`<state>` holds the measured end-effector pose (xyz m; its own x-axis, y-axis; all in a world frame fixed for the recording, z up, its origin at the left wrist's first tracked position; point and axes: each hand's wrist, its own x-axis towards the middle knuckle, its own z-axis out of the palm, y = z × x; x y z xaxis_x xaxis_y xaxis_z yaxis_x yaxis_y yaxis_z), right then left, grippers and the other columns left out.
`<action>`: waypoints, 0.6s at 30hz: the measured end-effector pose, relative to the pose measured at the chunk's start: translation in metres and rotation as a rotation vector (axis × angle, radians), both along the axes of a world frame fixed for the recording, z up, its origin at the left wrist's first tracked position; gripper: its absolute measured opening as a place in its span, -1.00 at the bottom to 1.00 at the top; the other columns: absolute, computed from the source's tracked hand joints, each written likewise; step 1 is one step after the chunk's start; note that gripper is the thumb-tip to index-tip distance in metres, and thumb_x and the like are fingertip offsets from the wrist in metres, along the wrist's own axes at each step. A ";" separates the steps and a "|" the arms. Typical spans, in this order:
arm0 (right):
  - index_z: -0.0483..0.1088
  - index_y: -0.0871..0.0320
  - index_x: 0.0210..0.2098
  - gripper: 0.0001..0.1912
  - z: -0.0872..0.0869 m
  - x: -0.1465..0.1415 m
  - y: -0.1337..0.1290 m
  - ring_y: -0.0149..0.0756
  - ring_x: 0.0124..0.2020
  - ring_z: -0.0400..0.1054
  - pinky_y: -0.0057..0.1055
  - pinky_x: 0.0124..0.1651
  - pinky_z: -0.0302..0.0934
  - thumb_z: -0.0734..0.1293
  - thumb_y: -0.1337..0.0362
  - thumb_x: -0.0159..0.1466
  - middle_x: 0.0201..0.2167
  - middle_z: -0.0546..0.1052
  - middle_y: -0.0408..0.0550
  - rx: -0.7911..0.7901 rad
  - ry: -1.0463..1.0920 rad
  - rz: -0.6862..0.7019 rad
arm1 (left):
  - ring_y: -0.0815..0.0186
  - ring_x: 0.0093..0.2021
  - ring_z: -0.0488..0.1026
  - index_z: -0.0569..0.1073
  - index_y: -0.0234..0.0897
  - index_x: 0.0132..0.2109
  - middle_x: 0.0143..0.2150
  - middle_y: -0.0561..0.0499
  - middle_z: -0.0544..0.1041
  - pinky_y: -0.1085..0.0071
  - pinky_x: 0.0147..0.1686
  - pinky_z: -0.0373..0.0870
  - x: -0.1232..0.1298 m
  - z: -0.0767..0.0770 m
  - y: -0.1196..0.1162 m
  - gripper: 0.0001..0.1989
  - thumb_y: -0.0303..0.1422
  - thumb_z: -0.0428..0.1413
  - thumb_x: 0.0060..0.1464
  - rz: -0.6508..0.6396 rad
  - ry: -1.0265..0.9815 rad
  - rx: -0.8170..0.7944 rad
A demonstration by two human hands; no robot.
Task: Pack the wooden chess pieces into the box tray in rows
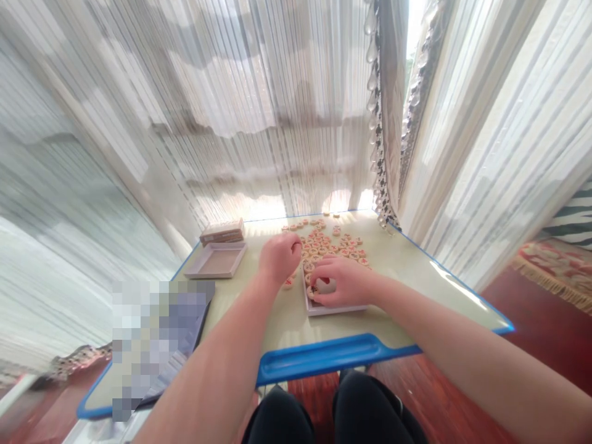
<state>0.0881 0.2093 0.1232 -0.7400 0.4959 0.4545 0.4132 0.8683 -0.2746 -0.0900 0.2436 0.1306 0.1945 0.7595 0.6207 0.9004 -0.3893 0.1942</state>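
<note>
Resting in a shallow pale box [335,311], the right hand [340,280] has its thumb and fingers bent around a xiangqi piece [312,292] near the box's left wall; whether that grip is clamped on the disc or only touching it, I cannot tell. Just left of the box, the left hand [280,258] has its fingers curled together, and what it may hold is hidden. Loose xiangqi discs [318,237] lie heaped and scattered beyond the box on the table [430,280], many with red characters. Well left of the box sits a shallow open tray [217,260], with a flat tan bundle [222,232] just behind it. Nearer the person than the box runs a blue trough [319,359]; far beyond the box hang striped sheer curtains [259,154].
</note>
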 end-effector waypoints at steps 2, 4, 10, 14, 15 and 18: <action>0.43 0.11 -0.42 -0.86 0.001 0.000 0.000 -0.33 -0.36 0.24 -0.42 -0.28 0.13 0.33 0.20 0.05 -0.51 0.40 -0.13 0.000 -0.005 0.006 | 0.31 -0.36 0.38 0.49 -0.25 -0.42 -0.41 -0.02 0.51 0.45 -0.32 0.22 0.001 0.001 -0.001 -0.74 -0.46 -0.10 -0.02 0.006 -0.021 -0.003; 0.43 0.11 -0.44 -0.88 0.001 0.000 0.001 -0.35 -0.40 0.23 -0.44 -0.31 0.12 0.33 0.20 0.05 -0.54 0.38 -0.13 0.007 -0.016 0.008 | 0.31 -0.36 0.38 0.49 -0.26 -0.42 -0.41 -0.03 0.51 0.44 -0.32 0.22 0.001 0.003 -0.001 -0.74 -0.47 -0.10 -0.02 0.006 -0.038 0.000; 0.43 0.12 -0.47 -0.86 0.000 0.001 0.003 -0.39 -0.46 0.21 -0.46 -0.34 0.11 0.32 0.19 0.07 -0.57 0.38 -0.16 0.021 -0.027 0.000 | 0.32 -0.37 0.38 0.48 -0.27 -0.43 -0.43 -0.03 0.51 0.45 -0.33 0.22 0.001 0.003 -0.002 -0.74 -0.47 -0.11 -0.03 -0.012 -0.044 0.039; 0.44 0.12 -0.46 -0.87 0.002 0.001 0.001 -0.38 -0.44 0.22 -0.45 -0.34 0.11 0.33 0.19 0.06 -0.57 0.38 -0.15 0.014 -0.027 -0.001 | 0.32 -0.38 0.37 0.48 -0.27 -0.44 -0.44 -0.02 0.50 0.44 -0.34 0.23 0.001 0.003 -0.002 -0.74 -0.48 -0.11 -0.03 -0.005 -0.031 0.035; 0.44 0.12 -0.45 -0.86 0.002 0.001 0.002 -0.38 -0.44 0.23 -0.45 -0.33 0.12 0.34 0.18 0.05 -0.56 0.39 -0.15 0.002 -0.018 -0.002 | 0.31 -0.38 0.37 0.48 -0.27 -0.44 -0.43 -0.03 0.50 0.44 -0.33 0.23 0.001 0.003 -0.002 -0.74 -0.48 -0.11 -0.03 -0.001 -0.027 0.029; 0.44 0.12 -0.41 -0.87 0.003 0.004 0.008 -0.38 -0.43 0.25 -0.45 -0.31 0.14 0.30 0.22 0.10 -0.53 0.42 -0.14 -0.047 0.046 -0.050 | 0.30 -0.35 0.38 0.48 -0.26 -0.42 -0.42 -0.03 0.50 0.43 -0.29 0.24 0.000 0.002 -0.001 -0.74 -0.47 -0.11 -0.03 0.009 -0.016 -0.006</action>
<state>0.0917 0.2174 0.1260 -0.6929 0.5532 0.4624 0.4417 0.8326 -0.3341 -0.0897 0.2429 0.1330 0.1779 0.7651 0.6189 0.9006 -0.3800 0.2109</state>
